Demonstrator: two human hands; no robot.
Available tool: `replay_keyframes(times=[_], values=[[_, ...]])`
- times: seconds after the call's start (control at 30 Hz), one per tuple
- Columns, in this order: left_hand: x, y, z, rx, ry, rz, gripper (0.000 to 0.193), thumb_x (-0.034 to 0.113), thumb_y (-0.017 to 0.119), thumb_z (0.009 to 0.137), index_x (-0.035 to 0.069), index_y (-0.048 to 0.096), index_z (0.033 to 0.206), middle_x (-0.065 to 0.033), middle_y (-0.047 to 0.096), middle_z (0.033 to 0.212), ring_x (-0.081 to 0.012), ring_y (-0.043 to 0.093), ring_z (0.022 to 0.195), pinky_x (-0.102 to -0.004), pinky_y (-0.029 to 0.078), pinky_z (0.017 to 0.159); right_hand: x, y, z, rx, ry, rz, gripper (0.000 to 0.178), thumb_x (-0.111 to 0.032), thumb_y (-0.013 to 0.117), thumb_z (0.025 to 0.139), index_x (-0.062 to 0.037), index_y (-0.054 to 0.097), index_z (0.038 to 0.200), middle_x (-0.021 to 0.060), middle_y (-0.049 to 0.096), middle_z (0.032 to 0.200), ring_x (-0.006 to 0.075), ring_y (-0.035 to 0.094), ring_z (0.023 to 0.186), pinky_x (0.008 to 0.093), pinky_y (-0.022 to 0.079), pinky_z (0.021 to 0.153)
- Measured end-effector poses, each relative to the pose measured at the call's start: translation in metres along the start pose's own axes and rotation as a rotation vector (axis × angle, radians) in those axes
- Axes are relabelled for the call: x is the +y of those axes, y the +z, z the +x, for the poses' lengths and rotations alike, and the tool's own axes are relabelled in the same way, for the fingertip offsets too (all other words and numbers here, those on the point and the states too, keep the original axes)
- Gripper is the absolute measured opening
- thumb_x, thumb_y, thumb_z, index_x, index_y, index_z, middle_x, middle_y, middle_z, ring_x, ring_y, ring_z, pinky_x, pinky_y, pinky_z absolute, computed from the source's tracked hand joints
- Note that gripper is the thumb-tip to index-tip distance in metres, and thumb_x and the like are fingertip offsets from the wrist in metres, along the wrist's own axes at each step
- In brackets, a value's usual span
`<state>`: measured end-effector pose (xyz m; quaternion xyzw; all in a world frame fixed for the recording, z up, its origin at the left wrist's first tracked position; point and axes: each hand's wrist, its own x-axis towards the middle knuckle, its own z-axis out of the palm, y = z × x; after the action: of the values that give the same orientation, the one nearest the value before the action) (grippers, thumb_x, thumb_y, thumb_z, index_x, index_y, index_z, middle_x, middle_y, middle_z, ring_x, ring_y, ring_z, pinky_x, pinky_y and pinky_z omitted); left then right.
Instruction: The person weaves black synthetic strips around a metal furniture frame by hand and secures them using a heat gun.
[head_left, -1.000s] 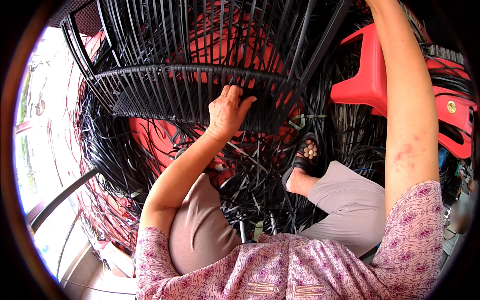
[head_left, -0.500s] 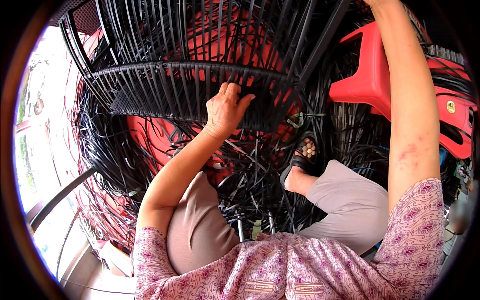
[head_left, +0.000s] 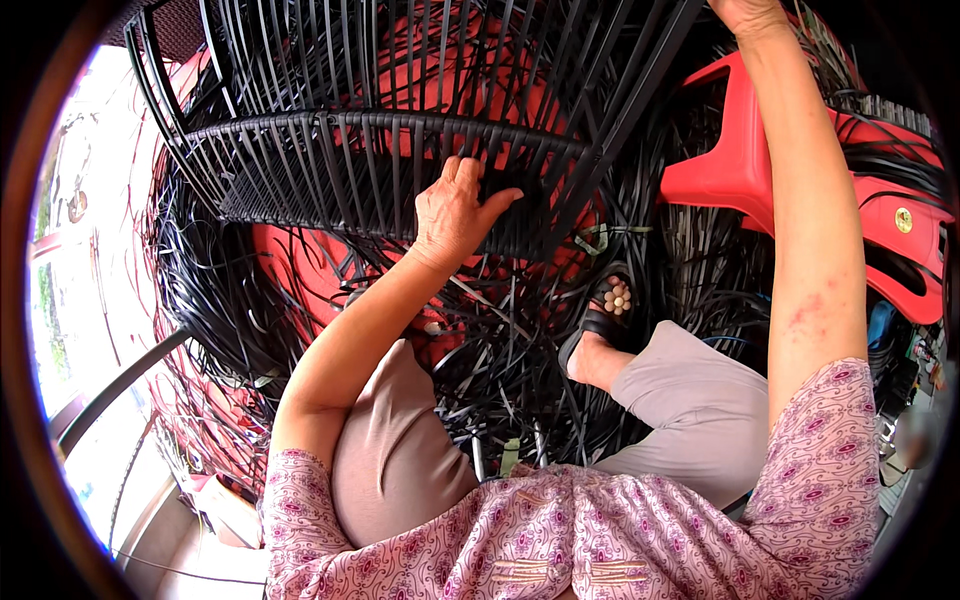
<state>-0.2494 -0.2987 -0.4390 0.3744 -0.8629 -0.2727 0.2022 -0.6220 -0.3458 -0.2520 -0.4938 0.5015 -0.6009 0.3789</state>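
A black frame [head_left: 640, 100] strung with long flat strips fills the upper middle, with a tightly woven black panel [head_left: 290, 195] low inside it. My left hand [head_left: 452, 212] is at the wrapped crossbar [head_left: 400, 118], just below it. Its fingers bend in among the black plastic strips [head_left: 335, 165], while the thumb sticks out to the right. What the fingertips touch behind the strips is hidden. My right hand [head_left: 750, 14] is raised at the top edge, right of the frame. Its fingers are cut off by the picture's edge, so whatever it holds does not show.
Heaps of loose black strips [head_left: 215, 290] cover the red floor [head_left: 290, 265] around my feet. A red plastic stool [head_left: 715, 180] lies under my right arm. A dark curved bar [head_left: 125, 385] stands at the left by the bright opening. My sandalled foot [head_left: 605, 310] rests among the strips.
My right arm has swung slightly left and down, bringing more of the hand into view. The frame's crossbar has tilted up a little. My left hand stays nearly in place.
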Motion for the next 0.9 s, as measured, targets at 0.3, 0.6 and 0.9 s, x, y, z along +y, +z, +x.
replay_keyframes(times=[0.3,0.6,0.9], values=[[-0.004,0.001,-0.008,-0.034,-0.015,-0.021,0.045,0.036,0.078,0.077,0.004,0.054,0.098,-0.0119,0.056,0.088,-0.0327,0.062,0.074,-0.0410,0.051,0.063,0.013,0.023,-0.021,0.029,-0.020,-0.040,0.022,-0.016,0.068,0.084,-0.0017,0.065,0.068,0.0096,0.068,0.078,0.0197,0.064,0.088,0.0326,0.046,0.090],[0.016,-0.066,-0.010,-0.575,0.061,0.103,0.037,0.033,0.071,0.082,-0.001,0.064,0.097,-0.0182,0.064,0.089,-0.0395,0.064,0.086,-0.0462,0.052,0.076,-0.043,0.039,-0.067,-0.054,0.038,-0.164,0.026,-0.024,0.069,0.086,-0.0025,0.069,0.073,0.0051,0.069,0.084,0.0164,0.063,0.097,0.0311,0.041,0.098],[0.135,-0.173,0.052,-0.374,0.056,-0.229,0.023,0.026,0.062,0.089,0.004,0.069,0.092,-0.0080,0.068,0.072,-0.0194,0.067,0.068,-0.0351,0.050,0.060,-0.085,0.101,-0.168,-0.170,-0.338,-0.769,0.018,-0.019,0.066,0.085,-0.0084,0.070,0.071,-0.0022,0.062,0.070,0.0155,0.060,0.084,0.0384,0.027,0.113]])
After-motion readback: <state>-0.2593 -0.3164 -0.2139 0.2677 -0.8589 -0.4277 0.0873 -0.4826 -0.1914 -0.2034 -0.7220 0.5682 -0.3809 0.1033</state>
